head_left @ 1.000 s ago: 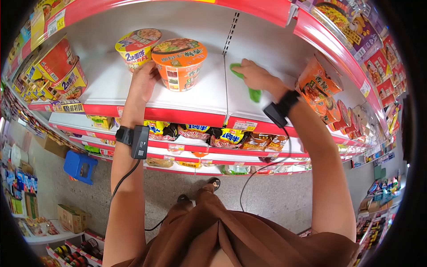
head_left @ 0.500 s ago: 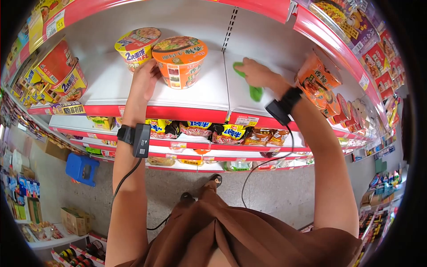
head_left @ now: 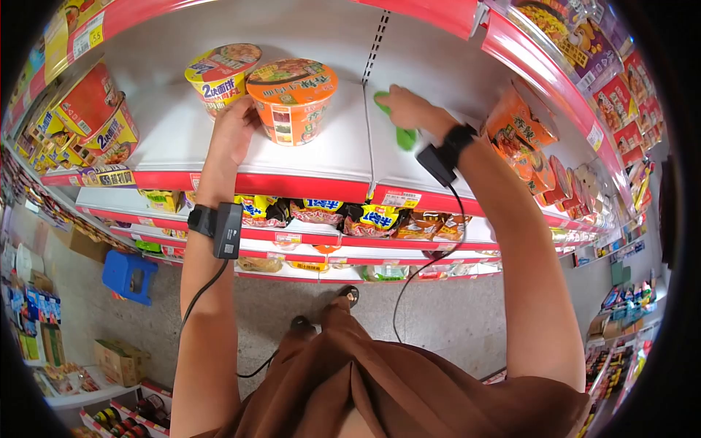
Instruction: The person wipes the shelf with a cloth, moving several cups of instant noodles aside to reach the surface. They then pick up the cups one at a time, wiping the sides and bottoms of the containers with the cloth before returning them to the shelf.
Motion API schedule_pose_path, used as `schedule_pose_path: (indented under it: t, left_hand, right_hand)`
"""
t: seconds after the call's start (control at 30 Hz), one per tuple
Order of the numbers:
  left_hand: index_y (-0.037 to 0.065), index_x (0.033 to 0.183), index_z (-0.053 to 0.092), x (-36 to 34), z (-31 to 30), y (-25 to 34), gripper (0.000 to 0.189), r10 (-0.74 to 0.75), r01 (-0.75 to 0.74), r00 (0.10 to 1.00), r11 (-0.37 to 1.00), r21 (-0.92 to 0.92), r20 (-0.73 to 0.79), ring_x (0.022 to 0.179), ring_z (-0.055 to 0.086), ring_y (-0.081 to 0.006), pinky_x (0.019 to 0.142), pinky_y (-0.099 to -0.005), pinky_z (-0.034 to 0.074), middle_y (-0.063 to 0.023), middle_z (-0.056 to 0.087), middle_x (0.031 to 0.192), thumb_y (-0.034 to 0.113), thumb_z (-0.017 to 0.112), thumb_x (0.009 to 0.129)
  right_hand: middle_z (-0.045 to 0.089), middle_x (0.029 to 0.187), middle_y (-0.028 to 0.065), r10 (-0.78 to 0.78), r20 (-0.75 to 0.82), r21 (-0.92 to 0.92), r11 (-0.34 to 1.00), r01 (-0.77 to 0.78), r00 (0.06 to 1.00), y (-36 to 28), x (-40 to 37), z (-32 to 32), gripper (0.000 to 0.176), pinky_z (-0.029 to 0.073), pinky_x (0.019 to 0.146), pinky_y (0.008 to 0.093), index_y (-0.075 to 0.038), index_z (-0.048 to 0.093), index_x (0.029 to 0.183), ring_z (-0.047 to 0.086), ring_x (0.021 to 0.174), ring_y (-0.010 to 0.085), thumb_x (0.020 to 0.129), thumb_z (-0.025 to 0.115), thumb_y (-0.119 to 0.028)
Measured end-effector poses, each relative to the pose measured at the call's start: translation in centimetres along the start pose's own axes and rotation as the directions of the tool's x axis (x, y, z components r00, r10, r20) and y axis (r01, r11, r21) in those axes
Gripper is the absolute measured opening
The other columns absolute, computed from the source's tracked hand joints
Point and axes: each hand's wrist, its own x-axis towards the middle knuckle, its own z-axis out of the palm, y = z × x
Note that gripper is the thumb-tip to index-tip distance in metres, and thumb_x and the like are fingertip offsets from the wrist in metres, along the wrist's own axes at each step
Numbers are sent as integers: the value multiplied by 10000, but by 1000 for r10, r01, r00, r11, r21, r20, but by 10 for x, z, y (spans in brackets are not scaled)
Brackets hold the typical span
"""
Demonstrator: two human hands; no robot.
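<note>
My right hand presses a green cloth flat on the white shelf, just right of the slotted upright. My left hand rests on the same shelf with its fingers against the side of an orange noodle bowl. A yellow noodle bowl stands just behind and to the left of the orange one. Both wrists carry a black strapped device with a cable.
Red and yellow noodle tubs lie stacked at the shelf's left end. Orange noodle packs stand at the right. Lower shelves hold bagged noodles. A blue stool and a cardboard box sit on the floor.
My right hand has slid the green cloth a little left, toward the shelf upright. My left hand and the two bowls have barely moved.
</note>
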Motion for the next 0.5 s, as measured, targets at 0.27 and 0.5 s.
schedule_pose_path:
  t: [0.27, 0.5]
  left_hand:
    - [-6, 1073, 617, -4, 3, -3, 227, 26, -26, 1000, 999, 18, -10, 926, 606, -187, 853, -340, 488, -86, 641, 1003, 152, 529, 936]
    - [1, 1058, 620, -1, -2, -3, 210, -8, 8, 1000, 1000, 10, -6, 920, 606, -187, 856, -338, 486, -88, 641, 1000, 144, 528, 935]
  right_hand:
    - [505, 1057, 205, -76, 59, -51, 996, 79, 995, 5, -8, -4, 496, 445, 860, 445, -75, 540, 1244, 540, 1018, 371, 758, 485, 5]
    - [529, 1088, 225, -25, -20, 28, 999, 26, 999, 13, 22, 0, 368, 460, 884, 450, -68, 599, 1104, 546, 1028, 403, 752, 496, -43]
